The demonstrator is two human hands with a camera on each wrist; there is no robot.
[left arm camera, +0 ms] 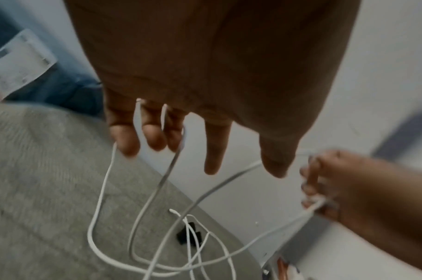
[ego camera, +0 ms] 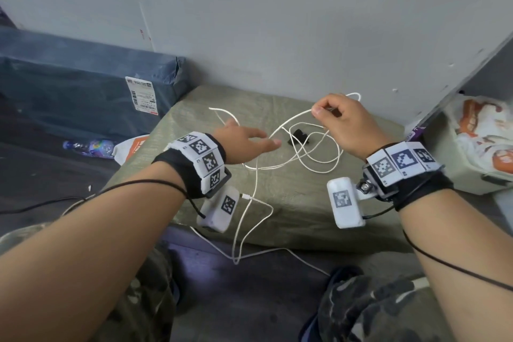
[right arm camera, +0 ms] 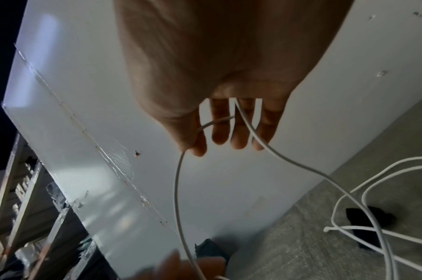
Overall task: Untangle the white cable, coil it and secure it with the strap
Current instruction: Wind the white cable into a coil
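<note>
The white cable (ego camera: pixel 294 119) lies in loose crossed loops on an olive woven parcel (ego camera: pixel 319 219). One plug end (ego camera: pixel 245 196) lies near the front edge, where a loop hangs over. A small black strap (ego camera: pixel 299 136) sits under the loops. My right hand (ego camera: pixel 317 111) is raised and pinches a strand between thumb and forefinger. In the right wrist view my right hand (right arm camera: pixel 209 144) holds the cable (right arm camera: pixel 176 189), with the strap (right arm camera: pixel 363 219) below. My left hand (ego camera: pixel 266 139) reaches flat towards the strap. In the left wrist view its fingers (left arm camera: pixel 212 151) are straight and cable strands (left arm camera: pixel 100 199) run between them.
A blue wrapped parcel with a shipping label (ego camera: pixel 83 91) lies at the left, with a plastic bottle (ego camera: pixel 91 147) on the dark floor beside it. A printed white bag (ego camera: pixel 477 147) sits at the right under a white panel (ego camera: pixel 472 69). A grey wall stands behind.
</note>
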